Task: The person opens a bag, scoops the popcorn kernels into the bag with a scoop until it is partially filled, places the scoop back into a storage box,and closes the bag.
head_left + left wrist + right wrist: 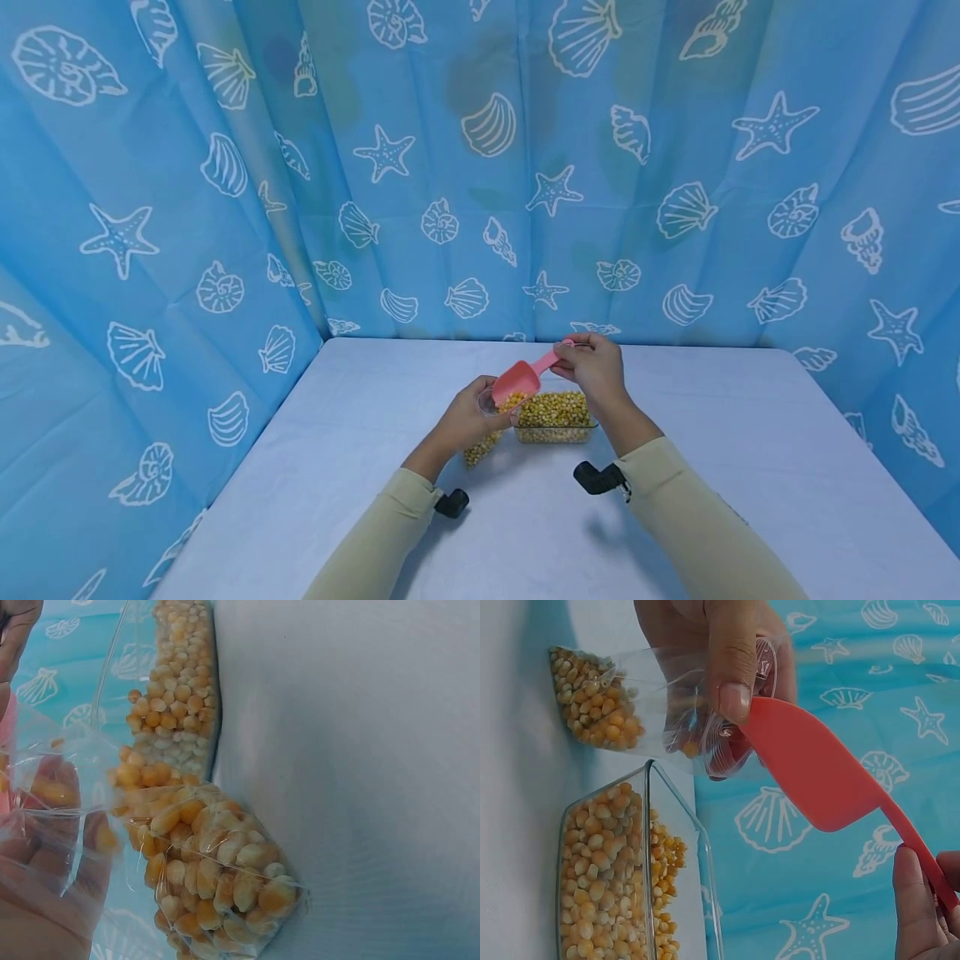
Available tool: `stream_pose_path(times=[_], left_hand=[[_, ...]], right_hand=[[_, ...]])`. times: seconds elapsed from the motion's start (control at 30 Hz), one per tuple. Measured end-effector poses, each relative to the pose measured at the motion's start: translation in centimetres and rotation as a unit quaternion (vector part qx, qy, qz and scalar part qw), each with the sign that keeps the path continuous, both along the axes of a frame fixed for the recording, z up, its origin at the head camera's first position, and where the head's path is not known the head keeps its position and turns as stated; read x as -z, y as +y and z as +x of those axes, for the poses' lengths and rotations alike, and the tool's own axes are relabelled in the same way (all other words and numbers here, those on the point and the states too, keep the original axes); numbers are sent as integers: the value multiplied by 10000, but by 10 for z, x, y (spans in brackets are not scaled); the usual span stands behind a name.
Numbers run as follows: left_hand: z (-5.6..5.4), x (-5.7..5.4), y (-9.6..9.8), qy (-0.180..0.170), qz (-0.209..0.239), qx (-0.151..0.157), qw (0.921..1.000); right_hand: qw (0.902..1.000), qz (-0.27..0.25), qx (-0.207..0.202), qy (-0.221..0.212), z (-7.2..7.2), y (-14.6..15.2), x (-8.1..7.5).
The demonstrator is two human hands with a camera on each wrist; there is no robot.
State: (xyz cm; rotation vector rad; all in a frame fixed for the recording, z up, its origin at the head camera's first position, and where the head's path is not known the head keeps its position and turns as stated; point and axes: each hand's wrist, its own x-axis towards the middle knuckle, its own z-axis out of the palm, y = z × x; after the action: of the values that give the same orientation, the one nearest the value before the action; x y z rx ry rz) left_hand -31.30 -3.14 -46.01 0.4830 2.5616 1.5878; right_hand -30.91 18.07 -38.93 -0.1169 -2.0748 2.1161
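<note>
My right hand (596, 373) pinches the handle of a pink scoop (519, 381), which tilts down to the left with yellow corn kernels at its lip. A clear plastic zip bag (656, 671) is gripped near its mouth by my left hand (467, 414). The scoop's tip meets the bag's opening, and my left thumb (733, 671) lies right at the scoop's edge. Corn kernels (217, 870) fill the bottom of the bag, which hangs below the left hand. Beside it a clear glass container (648, 825) holds many more kernels (555, 408).
The container stands on a white-covered table (720, 467), just right of the bag. A blue curtain (450, 208) with white shell and starfish prints surrounds the table's back and sides. Black wrist mounts (600, 477) stick out from both sleeves.
</note>
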Motion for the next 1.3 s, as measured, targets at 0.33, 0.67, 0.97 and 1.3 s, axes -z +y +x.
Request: stream_pose_path(times=[0.33, 0.67, 0.97, 1.3], left_hand=[[-2, 2, 0, -59, 83, -5, 9999], [-2, 1, -1, -12, 30, -125, 9999], [2, 2, -5, 151, 359, -236, 9990], [6, -8, -8, 278, 708, -317, 9966]], right_hand=[[9999, 1, -67, 100, 2, -3, -5], [9997, -8, -93, 247, 2, -4, -9], [9990, -184, 139, 387, 0, 4, -11], [9981, -174, 495, 319, -4, 30, -7]])
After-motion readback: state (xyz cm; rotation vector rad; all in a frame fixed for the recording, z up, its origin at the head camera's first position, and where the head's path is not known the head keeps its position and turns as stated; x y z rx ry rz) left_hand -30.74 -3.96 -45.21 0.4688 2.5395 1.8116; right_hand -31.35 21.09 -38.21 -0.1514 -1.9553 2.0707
